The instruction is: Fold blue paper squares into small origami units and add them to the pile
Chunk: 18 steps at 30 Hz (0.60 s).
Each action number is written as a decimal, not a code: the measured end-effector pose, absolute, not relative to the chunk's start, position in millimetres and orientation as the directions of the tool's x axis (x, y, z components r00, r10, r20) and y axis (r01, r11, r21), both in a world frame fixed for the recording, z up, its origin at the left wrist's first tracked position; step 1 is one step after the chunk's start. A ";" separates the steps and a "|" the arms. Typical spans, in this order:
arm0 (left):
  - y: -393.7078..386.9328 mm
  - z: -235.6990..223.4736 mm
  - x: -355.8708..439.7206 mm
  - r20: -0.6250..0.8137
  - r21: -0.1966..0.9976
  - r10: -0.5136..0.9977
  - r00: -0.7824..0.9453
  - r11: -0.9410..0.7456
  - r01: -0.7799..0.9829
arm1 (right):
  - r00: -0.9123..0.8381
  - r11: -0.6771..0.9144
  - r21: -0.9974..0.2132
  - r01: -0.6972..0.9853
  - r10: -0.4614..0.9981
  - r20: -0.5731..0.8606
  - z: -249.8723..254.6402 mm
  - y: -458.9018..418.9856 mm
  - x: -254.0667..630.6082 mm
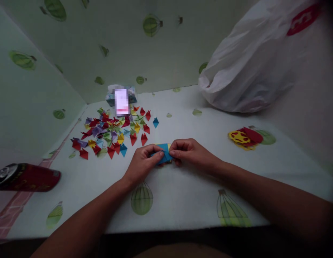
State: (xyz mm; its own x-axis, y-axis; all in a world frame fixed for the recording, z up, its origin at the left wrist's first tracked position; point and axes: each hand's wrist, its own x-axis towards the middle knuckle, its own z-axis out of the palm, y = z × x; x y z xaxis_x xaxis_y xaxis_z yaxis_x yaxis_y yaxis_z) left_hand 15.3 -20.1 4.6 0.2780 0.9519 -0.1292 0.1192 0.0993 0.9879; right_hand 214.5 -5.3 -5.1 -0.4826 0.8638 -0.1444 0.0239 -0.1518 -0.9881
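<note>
- the left hand (141,159) pinches the blue paper (166,147) at near centre, thumb on top.
- the right hand (192,150) grips its right edge, thumb against fingers.
- uneven pulling between those pinches could crease it crooked, or tear it.
- a wide leftward sweep of the arm might roll the red can (32,177), lying sideways at left.

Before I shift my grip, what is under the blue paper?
A thin yellow edge shows past the blue paper at its far side. The paper, left hand and right hand cover the rest; I cannot tell how many layers.
</note>
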 end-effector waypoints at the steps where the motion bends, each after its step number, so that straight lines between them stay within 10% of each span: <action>1: -20.2 5.2 15.3 -0.126 0.988 0.952 0.279 0.095 0.124 | -0.489 -0.156 -0.987 0.020 0.860 -0.146 -5.4 -5.0 214.7; 18: -24.8 5.8 16.8 -0.041 0.970 0.959 0.280 -0.029 0.242 | -0.543 -0.242 -0.969 -0.046 0.820 -0.179 -12.3 -5.1 214.0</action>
State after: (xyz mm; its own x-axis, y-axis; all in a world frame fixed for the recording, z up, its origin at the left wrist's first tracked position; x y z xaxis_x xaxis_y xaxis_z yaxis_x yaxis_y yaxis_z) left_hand 16.8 -24.8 5.8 0.2803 0.9590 -0.0410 0.2416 -0.0291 0.9699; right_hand 214.0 -5.1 -12.3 -0.5433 0.8203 -0.1788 -0.0458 -0.2416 -0.9693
